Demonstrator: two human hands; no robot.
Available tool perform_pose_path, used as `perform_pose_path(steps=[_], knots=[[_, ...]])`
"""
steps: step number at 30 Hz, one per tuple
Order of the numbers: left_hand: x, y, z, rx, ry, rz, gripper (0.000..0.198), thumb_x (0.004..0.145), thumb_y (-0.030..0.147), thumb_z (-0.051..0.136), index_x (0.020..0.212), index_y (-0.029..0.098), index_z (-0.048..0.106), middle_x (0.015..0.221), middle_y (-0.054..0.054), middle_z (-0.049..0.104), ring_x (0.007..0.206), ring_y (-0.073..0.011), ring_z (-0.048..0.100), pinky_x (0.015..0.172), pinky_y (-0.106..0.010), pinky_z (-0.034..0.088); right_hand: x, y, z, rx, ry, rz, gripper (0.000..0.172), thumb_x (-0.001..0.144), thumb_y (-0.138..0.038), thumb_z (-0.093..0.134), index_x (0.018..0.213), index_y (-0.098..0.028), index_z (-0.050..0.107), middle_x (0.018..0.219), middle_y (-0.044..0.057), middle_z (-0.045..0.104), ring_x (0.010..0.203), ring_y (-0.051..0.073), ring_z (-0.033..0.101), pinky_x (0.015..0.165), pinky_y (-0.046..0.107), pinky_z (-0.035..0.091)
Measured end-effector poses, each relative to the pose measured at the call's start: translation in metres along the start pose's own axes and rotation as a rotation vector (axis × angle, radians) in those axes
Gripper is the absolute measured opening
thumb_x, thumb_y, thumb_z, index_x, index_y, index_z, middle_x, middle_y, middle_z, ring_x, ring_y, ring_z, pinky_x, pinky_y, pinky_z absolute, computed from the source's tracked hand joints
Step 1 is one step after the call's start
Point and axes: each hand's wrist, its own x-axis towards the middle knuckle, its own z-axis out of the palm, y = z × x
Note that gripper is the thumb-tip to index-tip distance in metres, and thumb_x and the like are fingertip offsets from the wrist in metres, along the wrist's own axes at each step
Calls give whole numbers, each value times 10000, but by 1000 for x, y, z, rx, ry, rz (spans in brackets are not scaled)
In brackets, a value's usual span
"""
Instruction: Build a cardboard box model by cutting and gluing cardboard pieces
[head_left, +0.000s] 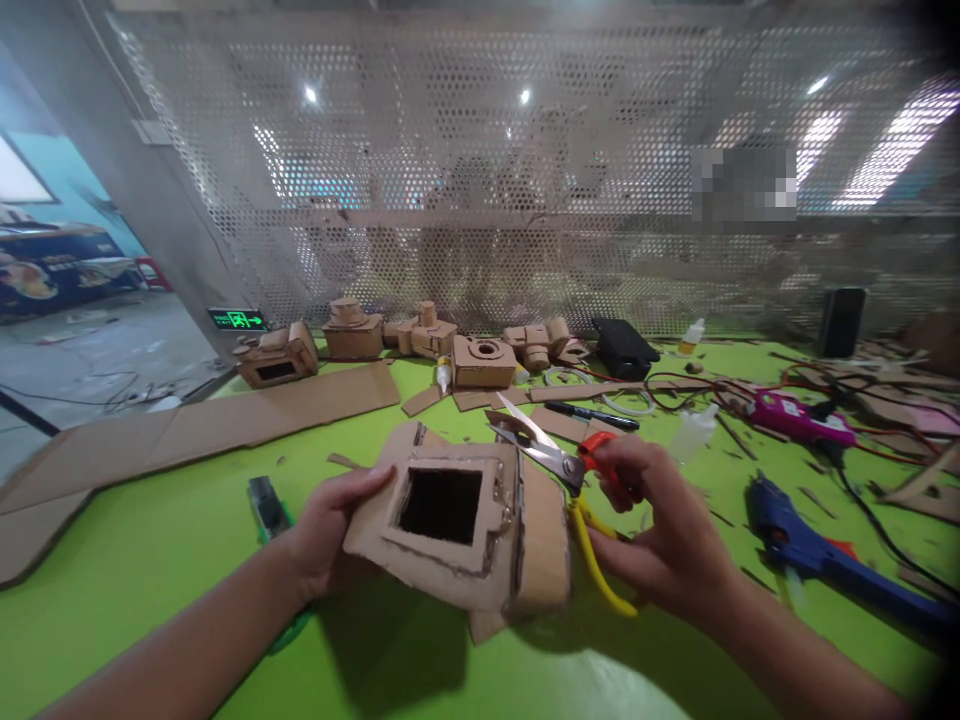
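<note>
Brown cardboard box (457,530), dark window; scissors (577,490) red/yellow grips, silver blades; table (150,560) lime green; glue guns blue (795,535), magenta (799,418).

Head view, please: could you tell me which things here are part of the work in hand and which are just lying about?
In hand:
- cardboard box, held by left hand
- scissors, in right hand

Lying about:
- blue glue gun
- pink glue gun
- black marker
- cardboard models along the back
- flat cardboard sheet
- glue bottle
</note>
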Motion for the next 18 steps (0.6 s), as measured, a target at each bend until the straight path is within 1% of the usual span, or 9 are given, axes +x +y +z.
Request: perform_pose_path(steps=[5,10,15,18], knots=[[1,-1,-1,-13,-13,4,288,727,254,619,902,58,739,692,-158,748,599,-292,721,568,-362,580,3,-6,-2,-30,5,-13,423,789,-210,693,1145,-264,470,902,32,526,614,126,418,517,268,405],[3,-1,-1,-14,8,5,278,708,263,626,847,53,743,700,-177,749,582,-300,715,549,-370,576,6,-7,-2,-42,-10,-26,425,773,-167,675,1141,-251,481,922,39,509,692,150,448,583,285,431],[1,-2,-1,1,-20,5,254,701,254,632,831,64,740,715,-167,756,609,-298,726,578,-370,587,-1,1,3,24,10,-12,427,794,-197,691,1163,-260,485,941,38,525,644,130,435,539,267,422],[0,-2,-1,-6,-7,-15,267,717,264,624,851,64,738,712,-161,756,617,-296,730,578,-363,586,-5,5,5,35,35,-18,409,803,-228,708,1150,-253,492,906,32,545,604,118,431,511,256,410]])
